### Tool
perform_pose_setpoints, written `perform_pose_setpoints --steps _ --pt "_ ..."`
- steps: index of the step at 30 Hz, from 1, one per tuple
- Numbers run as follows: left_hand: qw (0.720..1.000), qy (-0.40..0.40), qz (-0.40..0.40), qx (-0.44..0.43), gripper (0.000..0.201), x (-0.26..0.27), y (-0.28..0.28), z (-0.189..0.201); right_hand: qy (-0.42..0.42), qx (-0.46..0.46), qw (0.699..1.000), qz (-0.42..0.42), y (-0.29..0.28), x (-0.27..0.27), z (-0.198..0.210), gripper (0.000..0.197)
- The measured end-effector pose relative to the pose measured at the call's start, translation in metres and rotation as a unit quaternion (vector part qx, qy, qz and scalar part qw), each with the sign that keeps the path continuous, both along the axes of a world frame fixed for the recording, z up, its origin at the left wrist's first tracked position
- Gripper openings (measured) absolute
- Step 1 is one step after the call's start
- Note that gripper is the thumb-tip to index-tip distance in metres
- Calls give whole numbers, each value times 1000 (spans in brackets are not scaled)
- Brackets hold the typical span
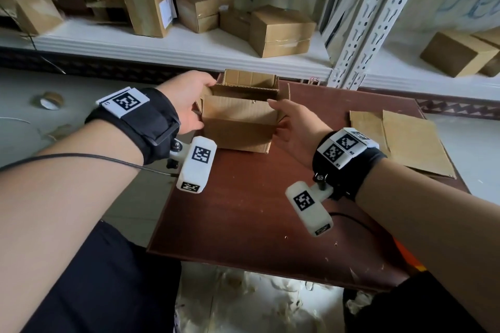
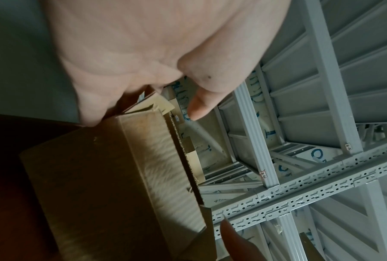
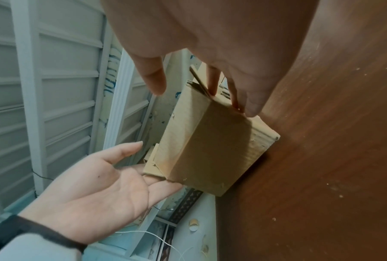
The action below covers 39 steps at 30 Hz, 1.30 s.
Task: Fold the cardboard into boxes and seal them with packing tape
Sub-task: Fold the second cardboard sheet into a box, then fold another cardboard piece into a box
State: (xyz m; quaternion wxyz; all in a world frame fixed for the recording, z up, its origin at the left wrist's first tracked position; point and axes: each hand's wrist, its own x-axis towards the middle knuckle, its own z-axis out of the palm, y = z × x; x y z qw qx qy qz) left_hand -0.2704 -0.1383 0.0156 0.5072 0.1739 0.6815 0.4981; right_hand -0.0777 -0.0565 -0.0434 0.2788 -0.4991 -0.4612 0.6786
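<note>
A small brown cardboard box (image 1: 238, 121) stands on the reddish-brown board (image 1: 243, 211), its top flaps up and open. My left hand (image 1: 189, 105) is at its left side. In the right wrist view the left hand (image 3: 103, 185) shows an open palm, and its straight fingers touch the box's (image 3: 210, 141) left side flap. My right hand (image 1: 295, 127) rests with straight fingers against the right side, the thumb near the top edge. In the left wrist view the box (image 2: 98, 176) lies under my palm and the thumb is free.
Flat unfolded cardboard (image 1: 405, 140) lies on the board's right part. A tape roll (image 1: 50, 100) sits on the floor at the left. Several taped boxes (image 1: 281, 31) stand on the white shelf behind, beside a slotted metal upright (image 1: 365, 35).
</note>
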Motion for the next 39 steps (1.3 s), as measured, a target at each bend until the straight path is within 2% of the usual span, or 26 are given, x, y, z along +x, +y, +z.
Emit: perform_pose_setpoints --steps 2,4,6,10,12,15,18,22,25,26,29,30,33,34,36,39 --pt "1000 -5 12 14 38 0 0 0 -21 19 1000 4 -2 1 1 58" --pt "1000 -9 24 18 48 -1 1 -1 -39 34 999 6 -4 2 0 78" --pt "999 -9 30 16 41 0 1 -1 -41 46 998 1 -7 3 -2 86" --pt "1000 13 6 7 16 7 4 -4 -35 45 998 -10 -8 6 -2 61" --pt "1000 19 3 3 8 10 6 -6 -40 46 998 -17 -6 7 -3 68" --pt "1000 14 4 1 10 10 8 -8 -47 50 997 -21 -1 8 -6 86" --pt "1000 21 2 -3 9 10 8 -8 -44 44 998 -13 -1 9 -8 74" --pt "1000 12 -1 9 10 9 9 -8 -35 41 998 11 -1 12 -8 41" --pt "1000 6 0 21 38 8 9 -6 -35 39 998 27 -2 14 -7 25" --pt "1000 4 2 18 41 8 9 -6 -38 41 998 31 -1 15 -7 23" --pt "1000 4 11 0 19 5 11 -8 -46 43 997 39 -1 13 -10 29" --pt "1000 8 12 -5 20 5 11 -9 -48 44 997 41 -2 12 -11 32" --pt "1000 16 9 -10 52 0 17 -19 -52 42 997 49 -2 10 -12 35" --pt "1000 17 6 -8 56 -1 17 -22 -52 40 996 53 -2 10 -12 36" --pt "999 30 10 -16 56 -4 16 -24 -44 28 997 61 -3 9 -12 39" --pt "998 50 10 -22 41 -3 12 -24 -37 8 997 67 -8 7 -9 49"
